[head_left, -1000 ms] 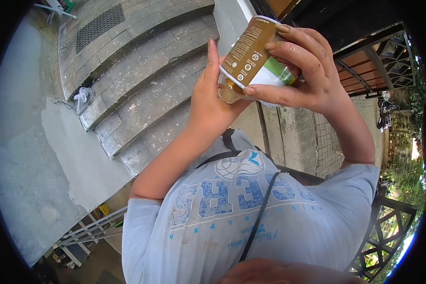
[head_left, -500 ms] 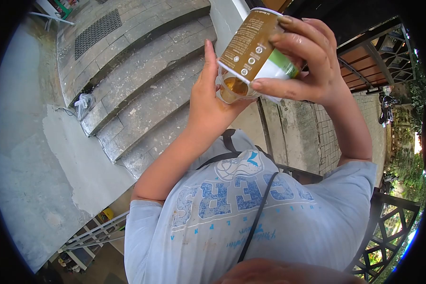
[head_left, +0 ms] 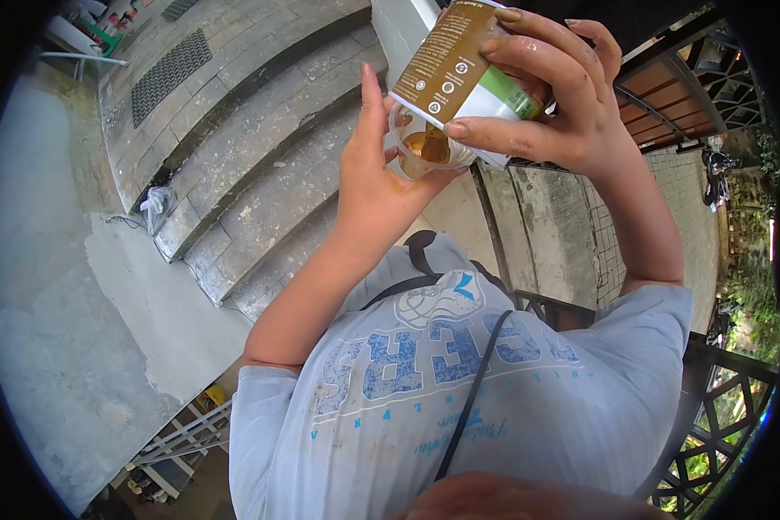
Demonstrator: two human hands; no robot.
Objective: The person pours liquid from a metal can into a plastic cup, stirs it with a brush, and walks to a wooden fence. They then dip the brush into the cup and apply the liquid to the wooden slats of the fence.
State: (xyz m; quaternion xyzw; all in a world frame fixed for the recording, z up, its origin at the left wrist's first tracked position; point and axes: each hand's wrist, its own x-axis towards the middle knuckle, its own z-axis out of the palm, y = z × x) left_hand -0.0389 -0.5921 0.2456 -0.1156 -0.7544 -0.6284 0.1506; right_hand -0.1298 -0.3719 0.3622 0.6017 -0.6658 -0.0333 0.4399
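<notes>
My right hand (head_left: 555,95) is closed around a can (head_left: 459,65) with a brown, white and green label. The can is tilted over a clear plastic cup (head_left: 407,130), and its lower rim overlaps the cup's mouth. A golden-brown liquid (head_left: 433,147) runs from the can into the cup, where some lies at the bottom. My left hand (head_left: 377,165) holds the cup from below and the side, with one finger pointing up past the rim. Brown smears mark several fingertips of the right hand.
Curved stone steps (head_left: 277,165) rise at the left, with a dark mat (head_left: 172,76) on the landing and a clear plastic bag (head_left: 156,208) beside them. A metal lattice gate (head_left: 711,433) stands at the right. A folded ladder (head_left: 182,438) lies at lower left.
The can and cup have shifted slightly left and up in view. More of the cup's inside shows, and the brown stream between can and cup is now plain to see.
</notes>
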